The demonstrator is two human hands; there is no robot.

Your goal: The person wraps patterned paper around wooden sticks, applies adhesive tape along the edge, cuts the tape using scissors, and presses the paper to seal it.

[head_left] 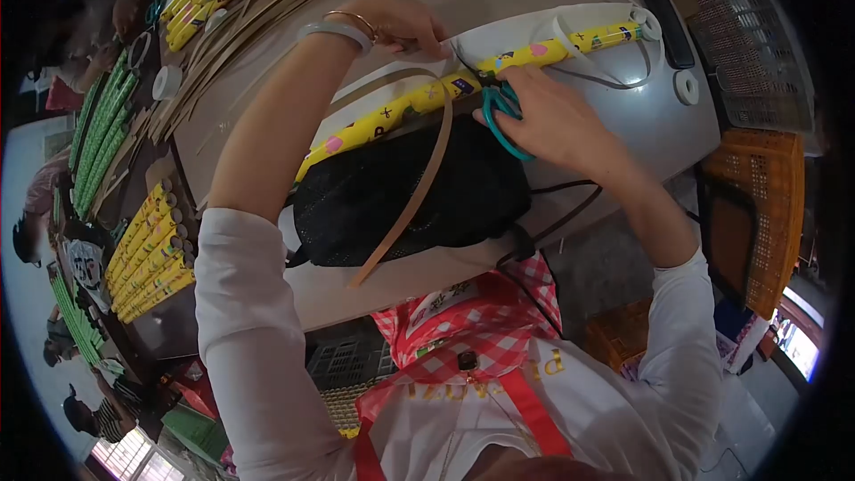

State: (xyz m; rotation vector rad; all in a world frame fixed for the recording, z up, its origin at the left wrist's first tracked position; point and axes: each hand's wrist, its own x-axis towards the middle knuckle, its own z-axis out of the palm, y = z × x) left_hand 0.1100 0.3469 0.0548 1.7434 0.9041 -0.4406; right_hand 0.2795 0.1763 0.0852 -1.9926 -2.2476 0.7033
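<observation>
My right hand point(557, 116) is closed around scissors point(505, 129) with teal handles, over the middle of a long yellow printed roll point(392, 116). The roll lies across the table with colourful pictures on it. Beyond it, my left hand point(401, 25), with two bracelets at the wrist, has its fingers bent together near a white sheet point(499, 33); what they pinch is hidden. A tan strip point(427, 180) curves over the roll and down across a black mesh bag point(410, 196) lying in front. A pale strip point(592, 67) loops around the roll's right end.
White tape rolls point(686, 87) and a dark long object point(665, 25) sit at the table's right. Tan strips point(240, 36) spread at the upper left. Stacked yellow rolls point(151, 258) and green rolls point(102, 134) lie left, near other people. An orange crate point(761, 214) stands right.
</observation>
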